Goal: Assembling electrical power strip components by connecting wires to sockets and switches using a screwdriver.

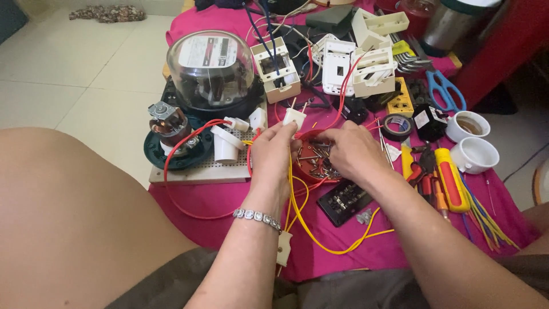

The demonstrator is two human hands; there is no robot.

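1. Nearest the camera, a bare knee point(74, 217) is seen at the lower left, with both forearms reaching over it onto a magenta cloth point(229, 209).
2. The left hand point(270, 154), with a beaded bracelet point(257, 217) at the wrist, is closed in a pinch on a white two-pin plug point(294, 117), which is held just above the rim of a red dish point(311, 163).
3. The right hand point(350, 153) is laid over the red dish, fingers curled down among the screws point(314, 155); whether anything is gripped cannot be told.
4. A yellow wire point(320, 243) and a red wire point(177, 191) are looped across the cloth below the hands.
5. A pale rectangular label is carried at the top of the glass-domed meter point(210, 71); a small white label is fixed on a black block point(426, 121).
6. The cloth is crowded up to its right edge by pliers point(426, 171), a yellow-and-red screwdriver point(450, 177) and two white cups point(472, 140).
7. Open tiled floor point(86, 57) is left beyond the cloth's left edge.
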